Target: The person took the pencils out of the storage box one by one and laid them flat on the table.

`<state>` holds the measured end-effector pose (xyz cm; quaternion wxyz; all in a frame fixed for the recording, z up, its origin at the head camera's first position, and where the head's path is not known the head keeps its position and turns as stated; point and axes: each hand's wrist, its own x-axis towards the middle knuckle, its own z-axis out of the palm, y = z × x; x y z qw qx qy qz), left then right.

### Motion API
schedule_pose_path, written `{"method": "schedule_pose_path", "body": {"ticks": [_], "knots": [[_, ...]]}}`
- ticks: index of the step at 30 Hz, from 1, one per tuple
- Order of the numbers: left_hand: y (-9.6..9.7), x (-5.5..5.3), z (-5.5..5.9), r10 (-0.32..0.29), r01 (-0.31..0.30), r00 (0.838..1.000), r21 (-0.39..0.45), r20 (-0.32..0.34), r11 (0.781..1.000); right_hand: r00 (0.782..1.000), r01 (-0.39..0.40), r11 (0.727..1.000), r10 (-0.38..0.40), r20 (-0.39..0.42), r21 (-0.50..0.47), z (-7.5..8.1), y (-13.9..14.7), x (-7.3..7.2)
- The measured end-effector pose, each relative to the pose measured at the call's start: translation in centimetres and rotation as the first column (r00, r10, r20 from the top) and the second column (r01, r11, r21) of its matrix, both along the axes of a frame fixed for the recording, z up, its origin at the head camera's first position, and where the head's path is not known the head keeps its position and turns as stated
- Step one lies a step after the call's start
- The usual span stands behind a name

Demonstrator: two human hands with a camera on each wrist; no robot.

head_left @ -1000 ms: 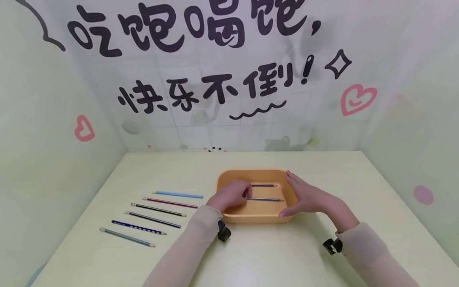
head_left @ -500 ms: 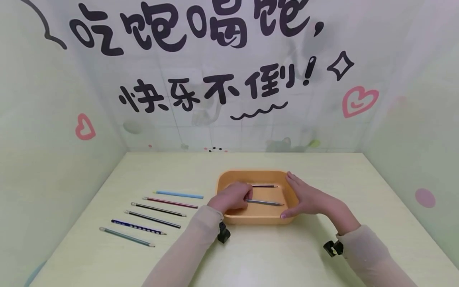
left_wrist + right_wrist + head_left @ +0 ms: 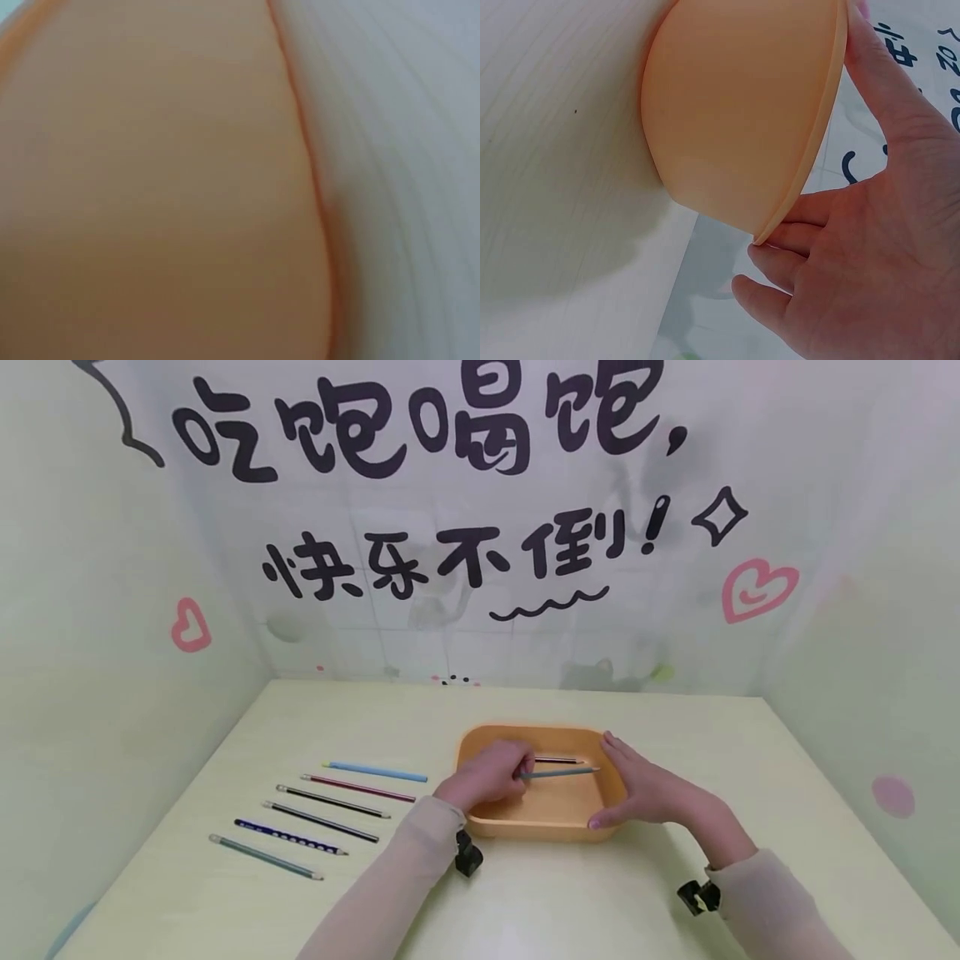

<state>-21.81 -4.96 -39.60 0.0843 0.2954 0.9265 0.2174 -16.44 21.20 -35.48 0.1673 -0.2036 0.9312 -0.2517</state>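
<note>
An orange plastic box point(image 3: 540, 831) stands on the table. My left hand point(image 3: 491, 772) reaches inside it and pinches the left end of a blue-grey pencil point(image 3: 558, 772), whose tip points right and slightly upward in the head view. Behind it in the box is a dark pencil point(image 3: 558, 761), its left part hidden by the hand. My right hand point(image 3: 663, 789) spans the box's right end, thumb at the near rim and fingers over the far rim. In the right wrist view the right hand point(image 3: 885, 217) grips along the rim. The left wrist view shows only the box's outer wall point(image 3: 165, 150).
Left of the box several pencils lie in a slanted row: a light blue one point(image 3: 375, 772), a red one point(image 3: 358, 787), two dark ones, a blue dotted one point(image 3: 291, 837) and a grey-green one point(image 3: 266, 857). A printed wall point(image 3: 480, 643) closes off the table's back.
The blue-grey pencil in my left hand has tilted; its tip has risen off the box's floor toward the back. My right hand keeps its place on the rim. The head view has tipped slightly.
</note>
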Motion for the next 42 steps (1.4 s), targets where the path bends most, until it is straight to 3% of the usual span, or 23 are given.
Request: {"method": "schedule_pose_path", "body": {"ticks": [5, 10, 18, 23, 32, 42], "knots": [[-0.6, -0.3, 0.2, -0.026, 0.023, 0.999, 0.131, 0.02, 0.991, 1.0, -0.013, 1.0, 0.013, -0.022, 0.002, -0.2, -0.3, -0.2], [-0.5, -0.7, 1.0, -0.046, 0.047, 0.999, 0.178, -0.013, 0.983, 1.0, -0.007, 1.0, 0.007, -0.014, 0.001, 0.0, -0.4, -0.3], [0.2, 0.0, 2.8, -0.081, 0.078, 0.997, 0.288, -0.001, 0.955, 1.0, -0.004, 1.0, 0.004, -0.008, 0.007, -0.2, -0.2, -0.2], [0.2, 0.3, 3.9, -0.09, 0.102, 0.995, 0.331, -0.05, 0.938, 1.0, -0.008, 1.0, 0.008, -0.001, 0.014, -0.3, 0.1, -0.2], [-1.0, 1.0, 6.4, -0.05, 0.091, 0.991, 0.356, -0.122, 0.93, 1.0, -0.014, 1.0, 0.014, -0.005, 0.01, -0.3, 0.3, -0.3], [-3.9, 1.9, 8.8, 0.027, 0.042, 0.986, 0.397, -0.165, 0.917, 1.0, -0.005, 1.0, 0.005, 0.008, 0.009, -0.2, 0.3, -0.1]]}}
